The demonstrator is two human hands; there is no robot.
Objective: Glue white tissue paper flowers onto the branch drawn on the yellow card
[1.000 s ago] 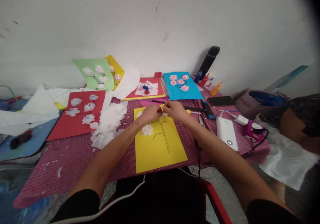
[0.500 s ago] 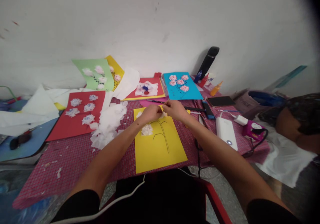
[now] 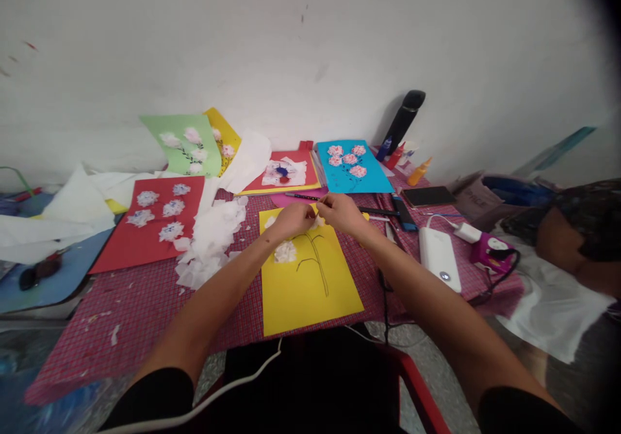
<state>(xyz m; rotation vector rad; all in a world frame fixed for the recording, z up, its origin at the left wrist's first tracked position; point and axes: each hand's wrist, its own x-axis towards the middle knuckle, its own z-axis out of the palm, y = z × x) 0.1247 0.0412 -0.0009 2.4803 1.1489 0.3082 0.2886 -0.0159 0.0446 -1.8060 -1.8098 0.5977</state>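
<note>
A yellow sheet of paper point(image 3: 310, 298) lies before me with a branching stem drawn on it in dark line. A crumpled white tissue paper flower point(image 3: 285, 251) sits on its left part, and more white tissue shows beside my left hand. Over the sheet's top edge, my left hand point(image 3: 295, 219) and my right hand point(image 3: 339, 213) meet, fingertips pinched together. A small pale bit of tissue paper point(image 3: 317, 221) shows between and below the fingertips; the fingers partly hide it. To the left is a heap of torn white tissue paper point(image 3: 213, 237).
Finished flower pictures lie around: a red sheet point(image 3: 116, 246), a green sheet point(image 3: 160, 130) and a blue sheet point(image 3: 373, 178). Paint bottles point(image 3: 419, 172), a phone point(image 3: 429, 196), a white power bank point(image 3: 439, 259) and a purple plug adapter point(image 3: 485, 257) stand right. Another person point(image 3: 563, 246) is far right.
My hands have barely moved; the fingertips remain together over the top of the yellow sheet. The person at the far right has shifted slightly.
</note>
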